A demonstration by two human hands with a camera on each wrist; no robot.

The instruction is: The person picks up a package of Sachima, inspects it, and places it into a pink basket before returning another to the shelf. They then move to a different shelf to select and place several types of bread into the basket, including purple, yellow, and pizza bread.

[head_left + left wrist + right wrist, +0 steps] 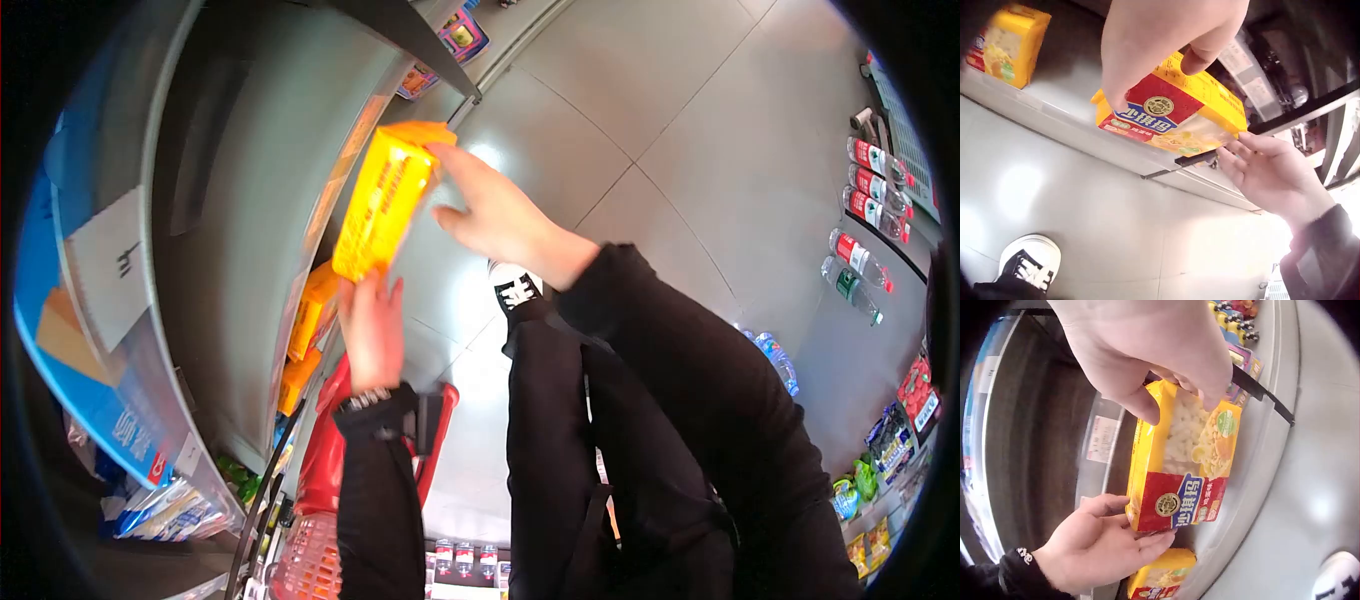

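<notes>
A yellow and red snack package (385,205) is held between both hands above the floor beside the shelf. My left hand (372,335) grips its lower end, the thumb on one edge and the fingers under it in the right wrist view. My right hand (510,220) grips the upper end, with thumb and fingertips on opposite edges in that view. The package (1179,462) shows a red label and a clear window onto pale pieces. In the left wrist view the left hand (1166,37) covers part of the package (1179,109).
Similar yellow packages (315,310) lie on the shelf, one more package (1013,47) showing in the left wrist view. A red basket (310,560) stands at lower left. Bottles (870,200) line the right side. A shoe (517,288) is on the tiled floor (640,110).
</notes>
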